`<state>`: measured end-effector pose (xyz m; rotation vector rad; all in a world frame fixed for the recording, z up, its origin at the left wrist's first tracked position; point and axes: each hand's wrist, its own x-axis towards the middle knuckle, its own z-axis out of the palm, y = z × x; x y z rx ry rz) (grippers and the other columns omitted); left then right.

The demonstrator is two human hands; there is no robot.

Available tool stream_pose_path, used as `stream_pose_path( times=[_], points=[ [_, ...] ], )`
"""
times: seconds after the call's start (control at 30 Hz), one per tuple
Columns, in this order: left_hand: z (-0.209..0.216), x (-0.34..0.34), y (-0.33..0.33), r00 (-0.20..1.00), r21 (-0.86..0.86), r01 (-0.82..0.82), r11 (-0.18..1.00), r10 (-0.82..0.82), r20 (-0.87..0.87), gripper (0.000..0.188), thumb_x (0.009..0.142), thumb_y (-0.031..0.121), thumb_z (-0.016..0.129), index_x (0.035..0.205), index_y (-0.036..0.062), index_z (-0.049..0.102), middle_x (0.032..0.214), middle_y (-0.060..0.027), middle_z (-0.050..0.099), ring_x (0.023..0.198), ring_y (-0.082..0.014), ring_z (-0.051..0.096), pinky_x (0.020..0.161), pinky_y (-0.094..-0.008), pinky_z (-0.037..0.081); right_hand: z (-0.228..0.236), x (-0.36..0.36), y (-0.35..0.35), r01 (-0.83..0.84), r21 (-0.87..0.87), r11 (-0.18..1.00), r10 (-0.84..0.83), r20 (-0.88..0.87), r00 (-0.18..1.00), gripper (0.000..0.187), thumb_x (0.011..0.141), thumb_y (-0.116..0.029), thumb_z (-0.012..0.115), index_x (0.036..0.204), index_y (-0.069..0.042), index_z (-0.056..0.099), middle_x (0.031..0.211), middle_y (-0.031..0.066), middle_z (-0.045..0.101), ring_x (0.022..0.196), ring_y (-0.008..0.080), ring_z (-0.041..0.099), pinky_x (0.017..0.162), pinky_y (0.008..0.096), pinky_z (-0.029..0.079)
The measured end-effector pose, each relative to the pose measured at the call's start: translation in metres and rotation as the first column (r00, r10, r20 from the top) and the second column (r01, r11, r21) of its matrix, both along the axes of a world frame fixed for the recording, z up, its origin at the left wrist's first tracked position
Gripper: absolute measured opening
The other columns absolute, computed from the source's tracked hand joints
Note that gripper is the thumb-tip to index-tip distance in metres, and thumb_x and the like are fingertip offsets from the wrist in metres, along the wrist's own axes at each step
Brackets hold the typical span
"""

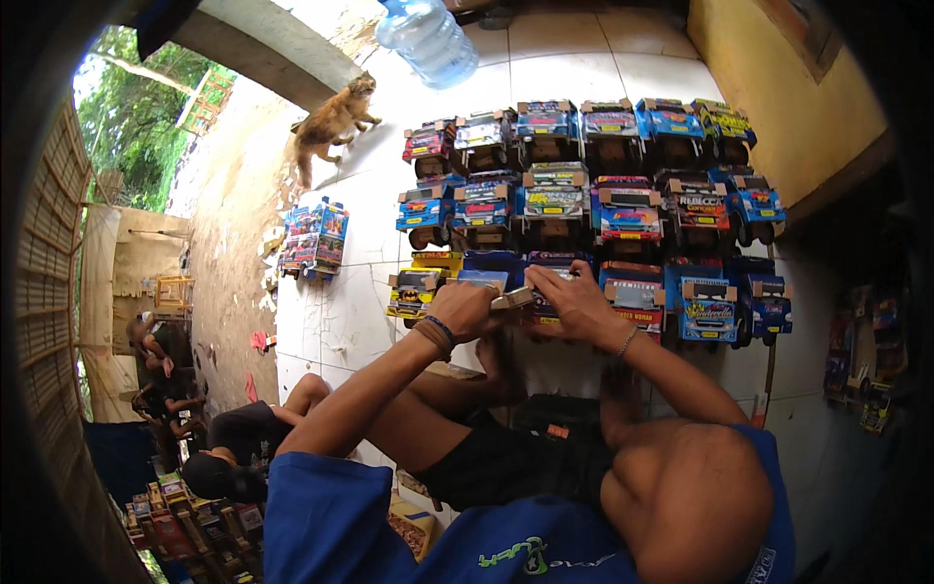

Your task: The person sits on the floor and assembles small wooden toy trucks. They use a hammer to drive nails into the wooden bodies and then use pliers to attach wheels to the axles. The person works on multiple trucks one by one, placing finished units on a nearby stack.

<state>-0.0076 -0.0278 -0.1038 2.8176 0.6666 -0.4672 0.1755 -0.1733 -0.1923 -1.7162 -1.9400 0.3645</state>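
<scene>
My left hand [461, 310] and my right hand [578, 304] meet over the front row of toy trucks. Both have their fingers closed at a small pale piece [512, 299], which looks like wood. Its full shape is covered by my fingers. Just behind the hands are a blue toy truck [493, 261] and a dark purple one [556, 260], both partly hidden. A yellow toy truck [418, 290] stands left of my left hand. Right of my right hand is a red and white toy truck [634, 292].
More colourful toy trucks [555, 200] stand in rows on white tiles. Another group of trucks [314, 238] sits at the left. A cat [336, 122] and a large water bottle [428, 44] are at the back. A person in black [243, 438] sits at the left, near stacked toys [195, 526].
</scene>
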Motion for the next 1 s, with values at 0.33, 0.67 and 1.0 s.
stream_pose_path(
  times=[0.33,0.67,1.0],
  points=[
    [0.039,-0.054,0.015,0.996,-0.105,-0.086,0.991,0.084,-0.026,0.041,0.087,0.045,0.070,0.101,0.0068,0.072,0.079,-0.0199,0.070,0.074,-0.0388,0.067,0.069,-0.0481,0.053,0.012,-0.017,0.015,-0.021,0.051,0.998,0.017,0.080,0.997,0.106,0.074,-0.064,0.073,0.149,0.000,0.034,0.142,0.0155,0.050,0.126,0.0273,0.054,0.108,0.0546,0.028],
    [0.024,-0.059,0.020,0.994,-0.096,-0.110,0.989,0.108,-0.028,0.043,0.085,0.048,0.071,0.098,0.0066,0.071,0.076,-0.0207,0.069,0.072,-0.0398,0.067,0.067,-0.0484,0.053,0.001,-0.046,0.031,-0.016,0.087,0.996,0.010,0.065,0.998,0.095,0.077,-0.050,0.076,0.146,0.002,0.038,0.141,0.0167,0.051,0.118,0.0281,0.059,0.108,0.0528,0.030],
    [0.015,-0.056,0.022,0.988,-0.082,-0.145,0.986,0.140,-0.057,0.045,0.084,0.047,0.069,0.094,0.0040,0.073,0.079,-0.0227,0.069,0.076,-0.0411,0.068,0.074,-0.0504,0.055,-0.002,-0.049,0.031,0.004,0.070,0.998,-0.011,0.099,0.995,0.092,0.080,-0.058,0.071,0.144,0.002,0.041,0.142,0.0153,0.052,0.123,0.0256,0.055,0.108,0.0494,0.028]
  ],
)
